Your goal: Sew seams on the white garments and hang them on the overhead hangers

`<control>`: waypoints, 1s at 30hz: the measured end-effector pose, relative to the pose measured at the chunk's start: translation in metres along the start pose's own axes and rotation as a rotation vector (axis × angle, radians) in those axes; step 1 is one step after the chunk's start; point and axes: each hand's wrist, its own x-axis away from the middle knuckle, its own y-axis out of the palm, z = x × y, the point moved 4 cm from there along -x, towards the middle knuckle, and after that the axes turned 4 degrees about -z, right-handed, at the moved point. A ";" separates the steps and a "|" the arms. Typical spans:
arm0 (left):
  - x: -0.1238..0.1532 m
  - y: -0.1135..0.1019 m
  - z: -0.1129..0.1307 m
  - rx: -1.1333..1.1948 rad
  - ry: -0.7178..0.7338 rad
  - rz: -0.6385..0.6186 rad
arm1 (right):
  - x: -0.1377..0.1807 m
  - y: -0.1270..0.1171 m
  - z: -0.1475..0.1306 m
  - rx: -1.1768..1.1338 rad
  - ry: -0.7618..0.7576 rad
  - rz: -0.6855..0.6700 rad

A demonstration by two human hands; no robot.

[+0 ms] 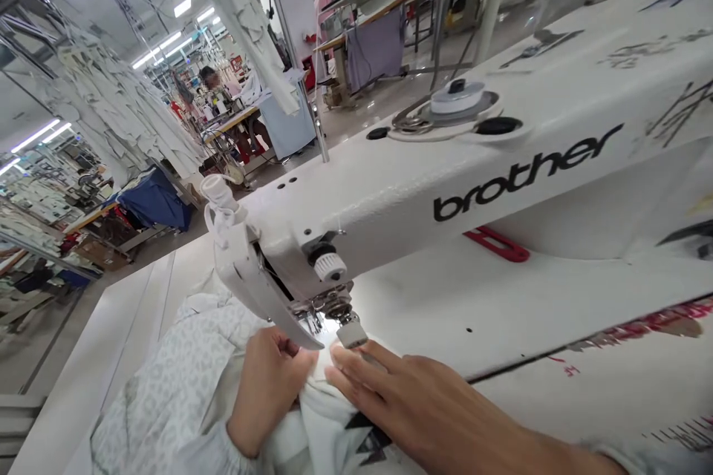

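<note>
A white fabric piece [326,415] with a black zigzag-edged patch lies under the needle area of a white sewing machine [384,200]. My left hand [270,378] is closed, its thumb and fingers pinching the fabric just left of the presser foot. My right hand [412,401] rests on the same fabric from the right, its fingertips close together on it beside the foot. A lamp lights the spot between both hands. Pale cloth with a grey spotted print [172,364] bunches on the table left of my left hand. The needle tip is hard to make out.
A red-handled tool [498,245] lies on the machine bed behind the arm. A bobbin winder [457,98] sits on top of the arm. White cloth strips [122,104] hang at left. Behind are other sewing tables and a seated person [215,89].
</note>
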 end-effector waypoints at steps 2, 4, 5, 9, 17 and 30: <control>-0.009 0.001 -0.004 0.011 -0.025 -0.006 | -0.002 0.004 0.004 0.024 0.022 -0.027; -0.015 0.002 -0.006 0.020 -0.033 -0.009 | -0.004 0.005 0.006 0.050 0.047 -0.053; -0.016 0.001 -0.005 0.005 -0.020 0.000 | -0.006 0.005 0.007 0.063 0.053 -0.053; -0.013 -0.005 0.004 -0.102 0.077 0.073 | -0.008 0.004 0.006 0.086 0.095 -0.002; -0.016 -0.007 0.008 -0.221 0.135 0.163 | -0.018 -0.006 0.007 0.000 0.124 0.100; -0.019 -0.006 -0.001 -0.182 0.085 0.141 | -0.027 -0.013 0.008 -0.025 0.176 0.100</control>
